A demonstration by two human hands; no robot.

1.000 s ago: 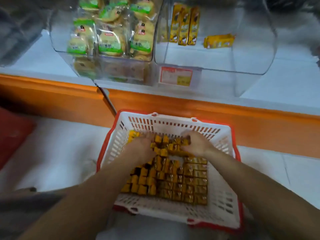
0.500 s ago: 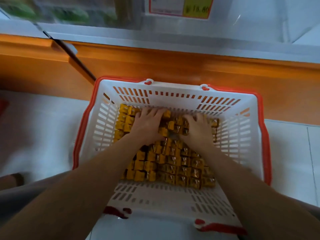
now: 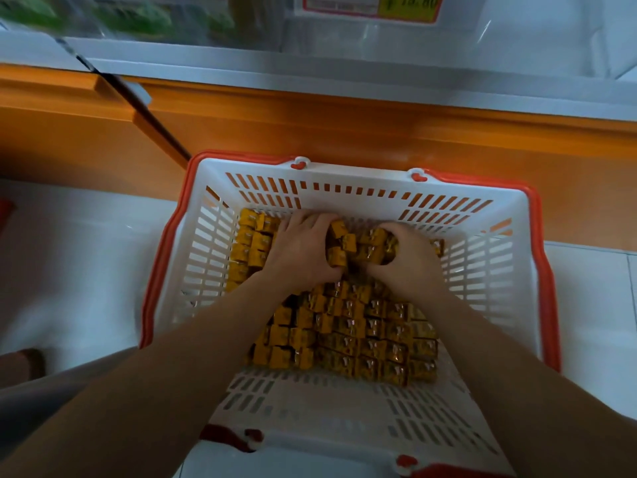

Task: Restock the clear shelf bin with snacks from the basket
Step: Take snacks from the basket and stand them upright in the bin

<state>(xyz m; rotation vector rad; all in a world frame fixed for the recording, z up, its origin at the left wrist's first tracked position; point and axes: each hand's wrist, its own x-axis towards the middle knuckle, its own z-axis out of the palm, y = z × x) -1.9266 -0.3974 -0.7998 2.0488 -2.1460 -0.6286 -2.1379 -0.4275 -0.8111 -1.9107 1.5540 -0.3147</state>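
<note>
A white basket (image 3: 344, 188) with a red rim stands on the floor below me. Its bottom is packed with several rows of small yellow snack packs (image 3: 358, 336). Both my hands are down at the far end of the pile. My left hand (image 3: 303, 250) curls its fingers round a clump of packs, thumb side toward the middle. My right hand (image 3: 410, 260) grips another clump of packs (image 3: 374, 248) right beside it. Only the bottom edge of the clear shelf bin (image 3: 517, 36) shows at the top, with its price label (image 3: 372, 5).
An orange shelf front (image 3: 344, 132) runs across just behind the basket. A neighbouring clear bin with green-labelled packs (image 3: 131, 19) sits at the top left. White tiled floor (image 3: 69, 270) lies on both sides of the basket.
The camera tilted down from the shelf bins onto the basket. My hands went from lying flat on the packs to curling round clumps of them at the far end.
</note>
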